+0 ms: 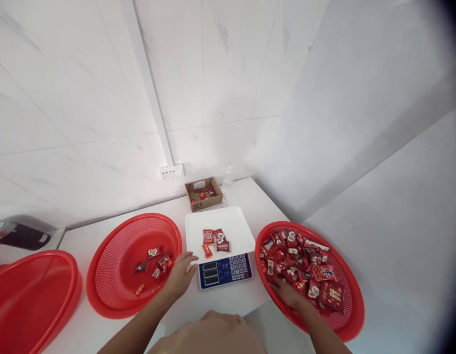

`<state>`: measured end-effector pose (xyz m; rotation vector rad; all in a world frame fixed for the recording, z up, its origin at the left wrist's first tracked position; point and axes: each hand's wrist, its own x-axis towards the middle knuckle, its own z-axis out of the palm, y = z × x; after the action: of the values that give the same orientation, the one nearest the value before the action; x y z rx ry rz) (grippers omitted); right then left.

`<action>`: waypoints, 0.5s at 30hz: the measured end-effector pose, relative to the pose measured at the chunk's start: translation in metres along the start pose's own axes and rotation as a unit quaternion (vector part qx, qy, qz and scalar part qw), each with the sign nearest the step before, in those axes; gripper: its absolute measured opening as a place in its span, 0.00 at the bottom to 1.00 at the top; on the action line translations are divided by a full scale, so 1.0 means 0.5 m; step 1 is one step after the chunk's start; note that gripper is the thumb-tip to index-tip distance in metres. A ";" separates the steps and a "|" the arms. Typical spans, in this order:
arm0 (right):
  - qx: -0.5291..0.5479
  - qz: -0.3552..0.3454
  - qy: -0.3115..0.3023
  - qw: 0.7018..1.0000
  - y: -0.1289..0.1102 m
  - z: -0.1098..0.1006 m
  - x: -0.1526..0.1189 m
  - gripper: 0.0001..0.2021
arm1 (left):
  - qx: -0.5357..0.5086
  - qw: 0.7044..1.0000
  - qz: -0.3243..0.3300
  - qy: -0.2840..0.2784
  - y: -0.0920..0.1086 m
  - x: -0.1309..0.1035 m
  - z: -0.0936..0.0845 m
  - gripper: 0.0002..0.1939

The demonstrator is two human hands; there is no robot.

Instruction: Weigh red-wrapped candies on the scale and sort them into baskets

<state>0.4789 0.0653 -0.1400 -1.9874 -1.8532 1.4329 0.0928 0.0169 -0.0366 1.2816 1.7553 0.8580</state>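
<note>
Fingers (191, 257) of left hand (179, 276) spread, unclenched, beside white rectangular scale tray (230, 220) bearing four red candy packets (223, 246), fingers of right hand (287, 294) among red-wrapped candies (316, 270) in round red plastic basket (357, 300), grip indeterminable.

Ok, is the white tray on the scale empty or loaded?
Loaded: a few red packets lie on the white tray, near the left hand.

We hold our left hand (182, 275), fingers outstretched, at the near left corner of a scale (225, 272) with a white tray (202, 223) bearing four small packets (221, 237), while our right hand (286, 294) dips into a red basket (346, 282) heaped with more. A second basket (115, 250) to our left holds fewer; a cardboard box (209, 203) and clear bottle (227, 181) stand behind.
</note>
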 end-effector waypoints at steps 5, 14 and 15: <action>0.051 0.006 0.003 0.999 -0.004 0.006 0.001 0.22 | 0.021 1.000 0.016 -0.011 0.009 0.000 0.013 0.08; -0.002 0.040 0.146 0.988 -0.019 -0.040 -0.047 0.19 | 0.038 0.998 0.043 -0.027 0.019 0.008 0.025 0.09; -0.027 0.057 0.141 0.988 -0.015 -0.047 -0.056 0.19 | 0.048 0.997 0.051 -0.030 0.016 0.009 0.024 0.10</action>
<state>0.4930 0.0568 -0.1069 -2.2181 -1.6991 1.0649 0.1063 0.0240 -0.0361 1.4557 1.7136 0.7910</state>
